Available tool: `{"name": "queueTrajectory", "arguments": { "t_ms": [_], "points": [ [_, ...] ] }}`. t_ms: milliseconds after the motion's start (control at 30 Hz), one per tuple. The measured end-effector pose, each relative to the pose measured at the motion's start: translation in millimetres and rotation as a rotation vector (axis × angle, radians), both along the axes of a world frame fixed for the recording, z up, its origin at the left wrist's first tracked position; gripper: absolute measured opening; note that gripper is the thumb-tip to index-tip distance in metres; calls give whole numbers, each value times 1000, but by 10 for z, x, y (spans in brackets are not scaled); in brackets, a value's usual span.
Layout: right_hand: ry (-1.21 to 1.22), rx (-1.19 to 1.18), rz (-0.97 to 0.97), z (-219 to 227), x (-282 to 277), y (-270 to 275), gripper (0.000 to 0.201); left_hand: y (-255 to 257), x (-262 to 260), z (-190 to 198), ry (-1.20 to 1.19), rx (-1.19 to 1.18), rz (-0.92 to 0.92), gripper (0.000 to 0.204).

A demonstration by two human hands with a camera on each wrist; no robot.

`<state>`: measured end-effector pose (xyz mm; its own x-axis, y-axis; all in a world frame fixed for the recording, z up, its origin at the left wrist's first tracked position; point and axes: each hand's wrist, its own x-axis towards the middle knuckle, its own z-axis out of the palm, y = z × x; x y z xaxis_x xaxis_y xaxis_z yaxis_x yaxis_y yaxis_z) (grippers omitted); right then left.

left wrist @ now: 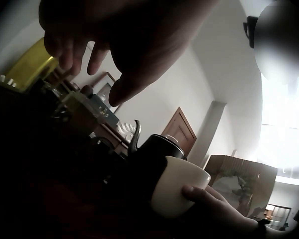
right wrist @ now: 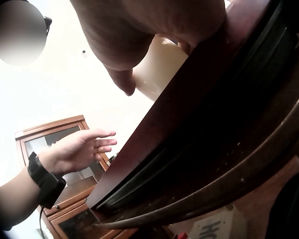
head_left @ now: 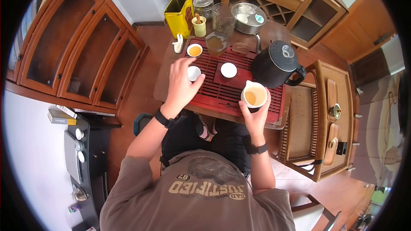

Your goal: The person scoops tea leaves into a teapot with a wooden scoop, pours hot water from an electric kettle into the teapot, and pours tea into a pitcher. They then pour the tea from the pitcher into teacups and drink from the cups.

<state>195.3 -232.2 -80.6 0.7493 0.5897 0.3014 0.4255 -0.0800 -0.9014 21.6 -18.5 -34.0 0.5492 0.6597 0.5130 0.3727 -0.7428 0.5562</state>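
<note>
My right hand [head_left: 257,119] grips a white spouted tea pitcher [head_left: 252,87] with amber tea inside, at the near right of the red slatted tea tray [head_left: 214,99]. Thumb and fingers lie on either side of its wall; the left wrist view shows the pitcher [left wrist: 177,186] upright. My left hand [head_left: 180,83] hovers at the tray's left with fingers extended, nothing held. Its thumb and index finger are on either side of a small white cup [head_left: 194,73] in the head view. Beyond it stands a cup of amber tea [head_left: 195,50]. A small white lidded-looking piece [head_left: 228,70] sits mid-tray.
A black kettle [head_left: 278,62] stands at the tray's right. Behind are a glass vessel of tea [head_left: 216,42], a yellow tin [head_left: 179,17], a glass jar [head_left: 203,6] and a round metal pan [head_left: 250,25]. A white figurine [head_left: 178,44] is at left; a rattan cart [head_left: 299,124] stands right.
</note>
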Motion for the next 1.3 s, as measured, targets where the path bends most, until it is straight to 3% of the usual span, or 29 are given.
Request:
{"name": "queueTrajectory", "arguments": {
  "t_ms": [233,433,533,733,1300],
  "points": [
    [27,31,39,16,-27,-7,92,26,-199,-375,107,-130,64,62],
    [190,4,124,152,110,-84,94,45,-130,-302,86,-152,62,58],
    [227,-85,180,331,209,-161,94,-149,-77,-190,-10,-181,-85,58],
    [-22,-343,433,717,299,-206,96,-496,128,-361,-108,-341,-257,74],
    [-348,-451,522,1069,348,105,87,-502,122,-422,-57,-332,-381,64]
  ]
}}
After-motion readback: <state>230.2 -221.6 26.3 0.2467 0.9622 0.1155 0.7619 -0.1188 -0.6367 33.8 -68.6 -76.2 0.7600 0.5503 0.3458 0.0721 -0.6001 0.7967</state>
